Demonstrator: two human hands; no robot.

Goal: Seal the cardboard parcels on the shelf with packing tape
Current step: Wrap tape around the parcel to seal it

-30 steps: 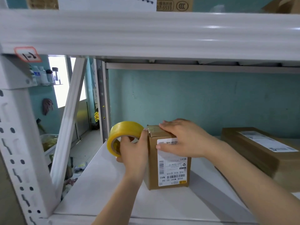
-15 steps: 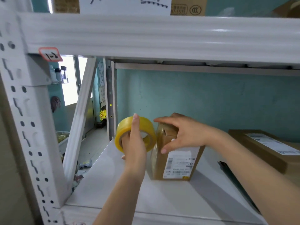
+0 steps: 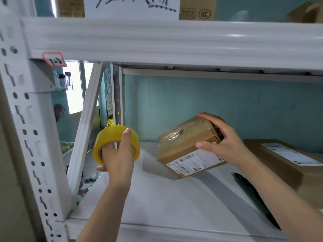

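The left hand clasps the tape at 9 o'clock, well apart from the tilted parcel gripped by the right hand over open shelf, another box at 3 o'clock.

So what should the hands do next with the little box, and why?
Probably bring the tape roll over to the small parcel. The right hand holds it tilted off the shelf, one face shiny with tape, while the left hand holds the roll apart from it.
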